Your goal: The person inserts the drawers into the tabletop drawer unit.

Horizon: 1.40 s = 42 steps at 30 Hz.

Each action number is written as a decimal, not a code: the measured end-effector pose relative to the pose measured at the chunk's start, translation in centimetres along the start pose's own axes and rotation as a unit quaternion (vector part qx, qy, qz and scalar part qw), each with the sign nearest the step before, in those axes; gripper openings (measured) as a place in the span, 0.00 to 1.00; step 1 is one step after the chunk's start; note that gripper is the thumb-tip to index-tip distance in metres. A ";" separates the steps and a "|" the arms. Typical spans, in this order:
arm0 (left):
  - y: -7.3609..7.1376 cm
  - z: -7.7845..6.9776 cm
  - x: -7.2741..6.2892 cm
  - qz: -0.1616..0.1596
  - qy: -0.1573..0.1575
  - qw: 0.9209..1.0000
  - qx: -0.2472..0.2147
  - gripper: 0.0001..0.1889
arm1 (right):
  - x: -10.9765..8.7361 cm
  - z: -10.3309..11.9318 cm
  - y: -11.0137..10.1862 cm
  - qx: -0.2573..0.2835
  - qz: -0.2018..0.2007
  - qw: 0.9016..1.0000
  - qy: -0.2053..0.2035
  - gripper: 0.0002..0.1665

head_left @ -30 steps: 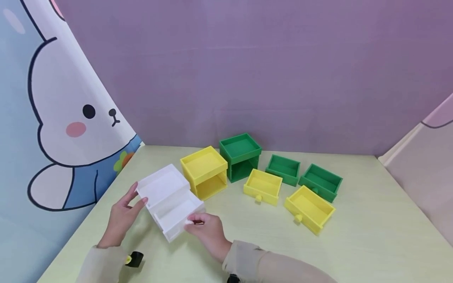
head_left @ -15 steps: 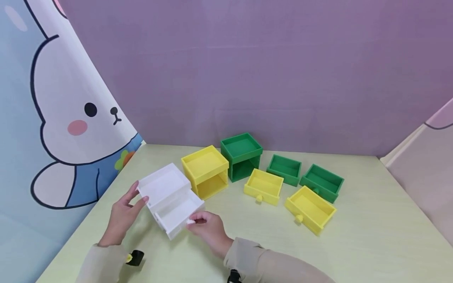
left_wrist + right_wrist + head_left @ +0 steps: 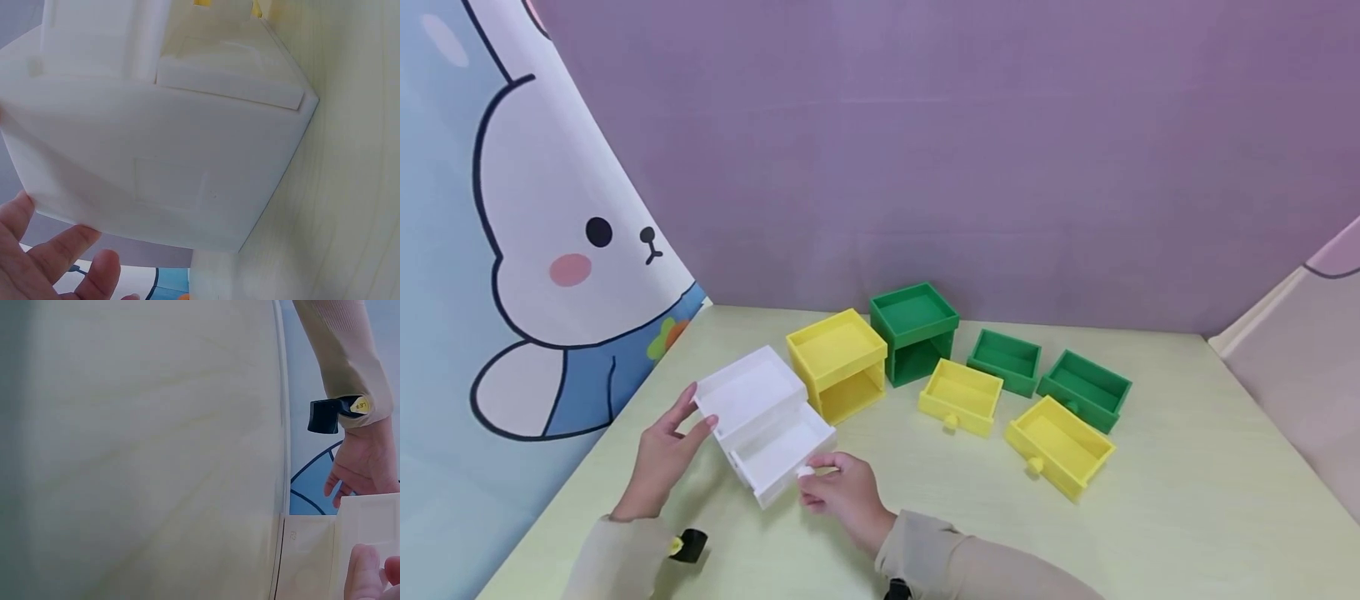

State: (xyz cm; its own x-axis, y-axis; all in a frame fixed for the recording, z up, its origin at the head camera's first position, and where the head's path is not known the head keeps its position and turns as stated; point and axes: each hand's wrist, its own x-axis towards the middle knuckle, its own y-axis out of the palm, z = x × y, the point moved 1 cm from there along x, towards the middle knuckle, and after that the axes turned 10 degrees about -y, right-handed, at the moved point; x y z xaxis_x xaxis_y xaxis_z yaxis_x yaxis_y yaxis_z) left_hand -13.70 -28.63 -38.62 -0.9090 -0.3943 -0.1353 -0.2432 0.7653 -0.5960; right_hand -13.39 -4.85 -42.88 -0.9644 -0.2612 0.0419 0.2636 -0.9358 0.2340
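A small white cabinet (image 3: 747, 390) stands at the left of the table with its white drawer (image 3: 781, 450) pulled well out toward the front right. At the cabinet's left end my left hand (image 3: 662, 458) holds it, thumb at the near edge and fingers behind. The left wrist view shows the cabinet's flat side wall (image 3: 144, 165) with my fingertips (image 3: 78, 237) along its edge. My right hand (image 3: 847, 498) pinches the white knob (image 3: 806, 472) on the drawer front. In the right wrist view, my fingers (image 3: 364, 569) lie in front of the drawer (image 3: 369, 519).
A yellow cabinet (image 3: 837, 346) with an open front stands just right of the white one, and a green cabinet (image 3: 914, 312) is behind it. Two yellow drawers (image 3: 961, 392) and two green drawers (image 3: 1003, 357) lie farther right. A purple backdrop (image 3: 962, 167) rises behind the table.
The right hand's fingers have shifted slightly at the knob. The cabinet, the drawer and the left hand keep nearly the same places; the head view has shifted a little.
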 end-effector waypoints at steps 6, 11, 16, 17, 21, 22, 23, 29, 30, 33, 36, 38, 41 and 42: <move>0.1 -0.1 0.1 0.001 -0.003 1.000 0.001 0.37 | 0.0 0.0 0.0 0.020 -0.004 1.000 0.001 0.13; 0.1 0.0 0.1 -0.001 -0.003 1.000 -0.001 0.37 | 0.1 0.2 0.1 0.021 -0.003 1.000 0.003 0.14; 0.2 -0.1 0.1 -0.003 -0.004 1.000 -0.002 0.36 | 0.5 0.4 0.5 0.022 -0.003 1.000 0.010 0.15; 0.3 -0.1 0.2 -0.004 -0.004 1.000 -0.001 0.37 | 0.6 0.4 0.6 0.024 -0.005 1.000 0.013 0.15; 0.3 0.0 0.2 -0.004 -0.007 1.000 0.000 0.37 | 1.1 0.3 0.9 0.038 -0.016 0.999 0.020 0.15; 0.3 0.0 0.2 -0.005 -0.007 1.000 0.001 0.37 | 1.2 0.3 1.0 0.041 -0.019 0.999 0.022 0.15; 0.3 0.0 0.3 -0.007 -0.007 1.000 0.001 0.37 | 1.3 0.2 1.1 0.044 -0.021 0.999 0.022 0.16; 0.2 0.0 0.3 -0.005 -0.009 1.000 -0.004 0.37 | 1.5 -0.1 1.7 0.055 -0.023 0.998 0.014 0.15; 0.3 0.0 0.3 -0.003 -0.010 1.000 -0.006 0.37 | 1.5 -0.1 1.8 0.053 -0.024 0.998 0.012 0.15; 0.3 0.0 0.3 0.003 -0.014 1.000 -0.006 0.38 | 1.6 -0.2 2.0 0.046 -0.024 0.999 0.006 0.15; 0.2 -0.1 0.2 0.004 -0.016 1.000 -0.003 0.37 | 1.9 -0.3 2.2 0.035 -0.020 0.999 -0.003 0.14; 0.1 -0.1 0.1 0.006 -0.017 1.000 -0.002 0.37 | 2.1 -0.3 2.3 0.031 -0.016 0.999 -0.006 0.14; 0.1 -0.1 0.0 0.007 -0.020 1.000 -0.002 0.37 | 2.5 -0.3 2.4 0.026 -0.009 1.000 -0.008 0.13; 0.1 -0.1 0.0 0.008 -0.020 1.000 -0.002 0.37 | 2.6 -0.3 2.5 0.026 -0.007 1.000 -0.007 0.13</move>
State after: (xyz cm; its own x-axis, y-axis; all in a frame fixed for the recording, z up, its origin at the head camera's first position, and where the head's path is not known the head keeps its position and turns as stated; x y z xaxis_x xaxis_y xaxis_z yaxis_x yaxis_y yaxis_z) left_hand -13.79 -28.47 -38.61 -0.8983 -0.4026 -0.1759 -0.2309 0.7732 -0.5907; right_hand -15.27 -7.93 -42.48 -0.9681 -0.2452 0.0517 0.2496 -0.9255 0.2848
